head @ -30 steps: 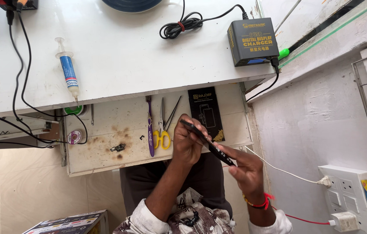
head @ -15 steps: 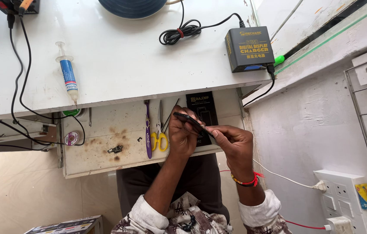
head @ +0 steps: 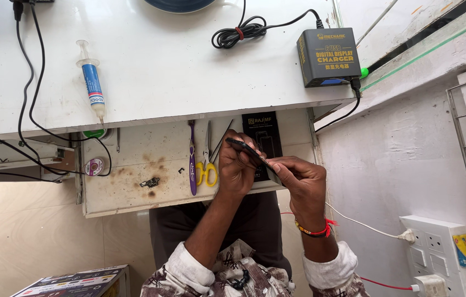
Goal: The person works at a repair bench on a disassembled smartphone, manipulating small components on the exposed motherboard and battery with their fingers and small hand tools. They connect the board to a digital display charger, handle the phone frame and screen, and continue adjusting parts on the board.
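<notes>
So the thing in hand is a thin dark phone point(head: 252, 155), seen nearly edge-on and tilted, held up over the open drawer point(head: 128, 190) just in front of the person's chest. The left hand point(head: 236, 169) is wrapped around its upper end, fingers curled over the edge, and the right hand point(head: 299, 179) pinches the lower end between thumb and fingertips. Both hands are closed on it, nothing loose.

My guess on handling: it looks light and stiff but pretty thin, so probably easy to flex or crack if you press the flat face. Smooth too, likely slippery. Gripping along the long edges like this seems the safest spot.

Right under the left hand in the drawer lie yellow scissors point(head: 207, 171), a purple toothbrush point(head: 192, 159) and what look like tweezers. Behind the hands is a black box point(head: 262, 137). Further left of the left hand sits a small spool point(head: 94, 165).

Up past the hands on the white desk point(head: 161, 71) there's a syringe point(head: 92, 82), a coiled black cable point(head: 238, 34) and a dark charger block point(head: 329, 56). Off to the right of the right hand, low on the wall, is a white socket strip point(head: 442, 247).
</notes>
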Available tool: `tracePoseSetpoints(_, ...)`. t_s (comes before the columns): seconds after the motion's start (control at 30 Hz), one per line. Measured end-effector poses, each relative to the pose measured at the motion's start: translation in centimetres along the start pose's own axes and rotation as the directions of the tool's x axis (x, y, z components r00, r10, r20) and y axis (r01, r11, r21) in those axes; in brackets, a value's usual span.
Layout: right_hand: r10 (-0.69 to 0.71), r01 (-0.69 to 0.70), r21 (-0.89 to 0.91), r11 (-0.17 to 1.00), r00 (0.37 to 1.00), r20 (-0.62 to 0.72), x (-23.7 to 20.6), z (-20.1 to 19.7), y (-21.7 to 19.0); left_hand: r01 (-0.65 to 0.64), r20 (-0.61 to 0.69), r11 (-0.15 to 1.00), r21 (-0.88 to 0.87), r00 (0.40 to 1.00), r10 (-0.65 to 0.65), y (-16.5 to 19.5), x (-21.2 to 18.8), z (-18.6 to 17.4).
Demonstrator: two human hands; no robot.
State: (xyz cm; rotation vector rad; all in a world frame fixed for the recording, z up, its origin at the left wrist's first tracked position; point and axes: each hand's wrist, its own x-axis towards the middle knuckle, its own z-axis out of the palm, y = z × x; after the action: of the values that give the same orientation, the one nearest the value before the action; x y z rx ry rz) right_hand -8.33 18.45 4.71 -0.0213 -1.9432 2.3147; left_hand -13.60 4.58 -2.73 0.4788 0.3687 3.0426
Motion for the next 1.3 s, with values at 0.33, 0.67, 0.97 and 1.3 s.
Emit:
tracePoseSetpoints(0.33,0.026,-0.026,-0.030,0.999,1.000,0.000,0.0,0.0,-0.3,0.019,-0.014,1.000,0.009,1.000,-0.019,-0.1,-0.5,-0.2)
tracePoseSetpoints(0.67,0.030,-0.030,0.006,1.000,0.999,0.020,-0.2,-0.3,0.0,0.030,-0.021,0.999,0.023,0.999,-0.029,-0.1,-0.7,-0.2)
tracePoseSetpoints(0.97,0.155,-0.126,-0.163,0.979,0.972,0.175,1.1,-2.2,-2.1,0.033,-0.014,0.992,0.126,0.999,-0.032,-0.3,-0.9,0.0)
tracePoseSetpoints(1.3,0.310,-0.172,-0.433,0.885,0.911,0.271,2.8,-3.0,-4.4,0.049,-0.003,0.991,0.128,0.999,-0.049,-0.3,-0.9,0.2)
